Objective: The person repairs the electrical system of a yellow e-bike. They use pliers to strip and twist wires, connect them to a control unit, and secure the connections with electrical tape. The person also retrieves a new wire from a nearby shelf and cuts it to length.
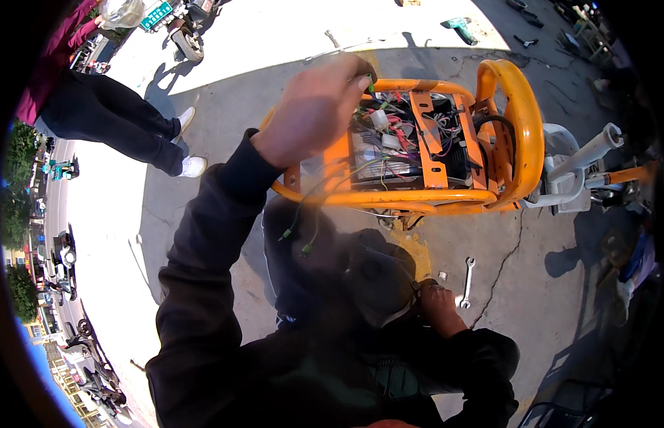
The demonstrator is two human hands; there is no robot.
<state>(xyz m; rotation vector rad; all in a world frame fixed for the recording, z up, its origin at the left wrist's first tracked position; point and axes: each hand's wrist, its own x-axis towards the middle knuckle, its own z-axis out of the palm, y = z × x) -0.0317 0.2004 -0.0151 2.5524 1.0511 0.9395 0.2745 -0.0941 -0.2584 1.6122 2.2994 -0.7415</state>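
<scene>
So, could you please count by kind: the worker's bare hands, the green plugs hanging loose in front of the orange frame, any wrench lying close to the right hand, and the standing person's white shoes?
Bare hands: 2 (left hand, right hand)
Loose green plugs: 2
Wrench: 1
White shoes: 2
Total: 7

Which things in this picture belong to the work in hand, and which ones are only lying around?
Likely part of the work:
green connector in the left hand
orange frame
exposed wires

Apparently lying around:
wrench on the ground
green tool farther off
</scene>
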